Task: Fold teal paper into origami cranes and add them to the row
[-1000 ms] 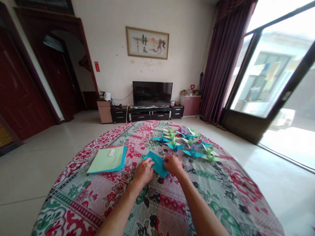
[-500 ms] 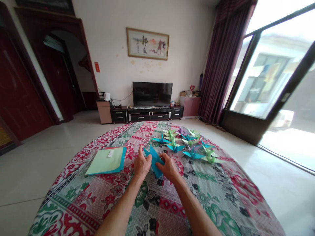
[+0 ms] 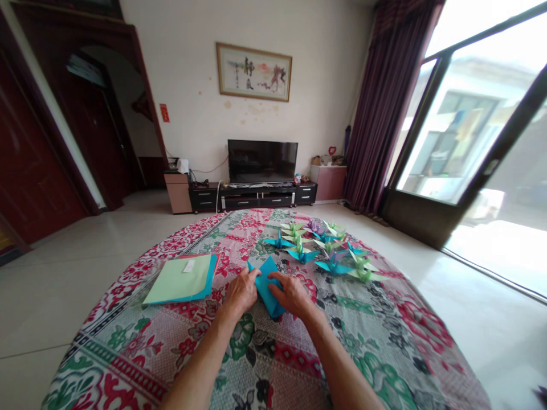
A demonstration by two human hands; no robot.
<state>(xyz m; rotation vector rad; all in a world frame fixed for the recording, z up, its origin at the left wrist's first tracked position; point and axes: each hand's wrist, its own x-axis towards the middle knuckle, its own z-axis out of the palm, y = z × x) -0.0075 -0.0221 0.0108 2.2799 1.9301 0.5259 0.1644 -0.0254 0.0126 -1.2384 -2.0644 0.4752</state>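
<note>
A partly folded piece of blue origami paper (image 3: 269,289) is between my two hands, over the patterned tablecloth. My left hand (image 3: 243,291) is closed on its left edge, thumb and fingers pinching a pointed flap. On the other side my right hand (image 3: 291,291) grips the right edge, its fingers bent over the paper. Beyond and to the right stand several folded paper cranes (image 3: 335,263) in blue, green and purple. Left of my left hand lies a stack of square paper (image 3: 182,279), light green on top, with blue and red sheets beneath and a small white slip on it.
The round table (image 3: 342,341) wears a red, green and grey floral cloth. Past its far edge are a low black cabinet (image 3: 243,202) and a television (image 3: 262,162). A purple curtain (image 3: 376,108) and a glass door (image 3: 453,131) are on the right.
My left fingers, raised and spread before, have come down and closed on the paper's left flap. The blue paper now lies wider and flatter. The view has shifted slightly.
</note>
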